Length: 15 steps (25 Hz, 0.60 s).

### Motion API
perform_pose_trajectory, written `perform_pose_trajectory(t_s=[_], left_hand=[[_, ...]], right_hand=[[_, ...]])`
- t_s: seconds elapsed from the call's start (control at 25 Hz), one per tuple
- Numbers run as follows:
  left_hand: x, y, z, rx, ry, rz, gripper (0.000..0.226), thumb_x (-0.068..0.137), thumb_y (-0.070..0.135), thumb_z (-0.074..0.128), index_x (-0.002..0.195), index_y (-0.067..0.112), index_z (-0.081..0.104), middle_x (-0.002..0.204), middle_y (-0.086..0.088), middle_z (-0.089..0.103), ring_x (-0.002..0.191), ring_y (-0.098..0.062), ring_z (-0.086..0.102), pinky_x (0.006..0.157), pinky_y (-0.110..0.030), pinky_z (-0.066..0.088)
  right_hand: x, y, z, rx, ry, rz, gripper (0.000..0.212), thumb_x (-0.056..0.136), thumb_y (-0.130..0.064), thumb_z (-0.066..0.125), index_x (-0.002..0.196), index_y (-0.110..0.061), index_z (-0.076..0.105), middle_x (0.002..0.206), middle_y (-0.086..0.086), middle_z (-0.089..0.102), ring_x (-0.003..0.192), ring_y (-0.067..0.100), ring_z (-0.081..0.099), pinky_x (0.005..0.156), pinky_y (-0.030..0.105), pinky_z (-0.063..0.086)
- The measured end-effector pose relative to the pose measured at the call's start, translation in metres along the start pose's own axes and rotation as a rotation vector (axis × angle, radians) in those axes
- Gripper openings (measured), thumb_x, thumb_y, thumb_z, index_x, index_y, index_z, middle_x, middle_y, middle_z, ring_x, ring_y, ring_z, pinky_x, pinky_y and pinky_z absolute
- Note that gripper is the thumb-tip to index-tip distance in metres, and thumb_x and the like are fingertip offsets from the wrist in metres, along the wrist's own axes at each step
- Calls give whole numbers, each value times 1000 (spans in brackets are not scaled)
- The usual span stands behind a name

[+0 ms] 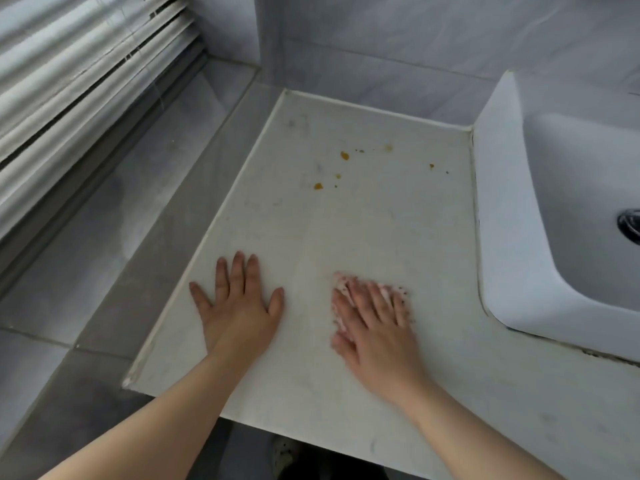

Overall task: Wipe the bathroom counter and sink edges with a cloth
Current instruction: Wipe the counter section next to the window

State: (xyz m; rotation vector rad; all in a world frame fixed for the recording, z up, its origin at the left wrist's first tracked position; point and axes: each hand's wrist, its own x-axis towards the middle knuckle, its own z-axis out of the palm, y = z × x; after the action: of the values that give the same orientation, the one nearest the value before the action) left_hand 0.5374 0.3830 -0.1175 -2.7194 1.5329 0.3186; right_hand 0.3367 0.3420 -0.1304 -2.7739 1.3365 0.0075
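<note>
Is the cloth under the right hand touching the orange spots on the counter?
Apart. The head view shows bare counter between the cloth, pressed under the right hand, and the orange spots farther back.

**Open counter ahead, closed at the back and right**

The counter (346, 230) is left bare from the two hands up to the tiled back wall (381, 64). Only small orange stains (344, 155) are seen there, lying flat on the surface. The right side is closed off by the raised outer wall of the white sink (502, 202), which stands on the counter. The left edge is bordered by a grey tiled ledge (138, 202), beyond which slatted blinds (86, 64) are hung. Near the front, the left hand (239, 306) is laid flat by the left edge and the right hand (377, 327) is pressed flat on a cloth (341, 289). A bare strip is left between them.
</note>
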Motion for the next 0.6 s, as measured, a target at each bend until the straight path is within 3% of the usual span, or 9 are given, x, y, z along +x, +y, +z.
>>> perform_pose_trajectory(t_s=[0.04, 0.16, 0.24, 0.28, 0.4, 0.48, 0.52, 0.6], left_hand=[[1, 0, 1, -2, 39, 21, 70, 90, 54, 16, 149, 17, 2, 157, -1, -3, 143, -20, -9, 110, -56, -6], [13, -2, -1, -7, 107, 151, 88, 78, 59, 12, 143, 2, 26, 153, -13, 21, 142, -25, 15, 114, -49, 8], [19, -6, -4, 31, 71, 190, 97, 70, 64, -2, 147, 7, 14, 157, -7, 8, 144, -18, 2, 116, -39, -2], [21, -8, -4, 34, 64, 182, 98, 68, 65, -6, 148, 11, 6, 157, -3, 1, 143, -15, -5, 115, -37, -7], [19, -7, -5, 65, 44, 167, 96, 66, 66, -11, 148, 16, -4, 157, 1, -7, 142, -14, -13, 112, -37, -13], [19, -7, -7, 86, 31, 150, 95, 66, 65, -12, 148, 17, -7, 157, 2, -10, 142, -16, -16, 111, -38, -15], [20, -7, -7, 96, 31, 156, 95, 66, 65, -12, 148, 17, -8, 157, 2, -11, 142, -17, -16, 112, -38, -15], [20, -6, -7, 100, 29, 165, 94, 67, 65, -11, 148, 17, -7, 157, 1, -10, 142, -17, -16, 112, -39, -14]], right_hand=[[-2, 23, 0, -19, 19, 23, 59, 85, -47, 33, 134, -18, 51, 141, 7, 48, 127, 35, 46, 105, 53, 25], [33, 94, -6, 32, 111, 520, 67, 88, -48, 19, 144, -14, 35, 152, 12, 30, 138, 37, 27, 113, 51, 12], [71, 99, -12, 148, 27, 732, 63, 95, -44, 19, 149, -12, 20, 157, 14, 12, 143, 34, 10, 116, 50, 2], [81, 84, -13, 177, 10, 709, 60, 96, -41, 23, 148, -12, 21, 156, 15, 13, 143, 34, 11, 116, 51, 4], [39, 29, -3, 71, 97, 179, 57, 88, -38, 33, 137, -13, 47, 144, 15, 43, 130, 39, 41, 108, 55, 28], [-6, 29, -4, 3, 5, -39, 55, 92, -43, 29, 137, -16, 45, 142, 12, 47, 127, 36, 46, 106, 53, 28], [-7, 46, -6, -13, 28, -26, 56, 94, -47, 22, 138, -18, 41, 142, 12, 46, 128, 37, 45, 107, 53, 25], [27, 81, -14, -1, 29, 268, 62, 92, -53, 16, 144, -20, 31, 151, 13, 32, 136, 38, 31, 112, 53, 16]])
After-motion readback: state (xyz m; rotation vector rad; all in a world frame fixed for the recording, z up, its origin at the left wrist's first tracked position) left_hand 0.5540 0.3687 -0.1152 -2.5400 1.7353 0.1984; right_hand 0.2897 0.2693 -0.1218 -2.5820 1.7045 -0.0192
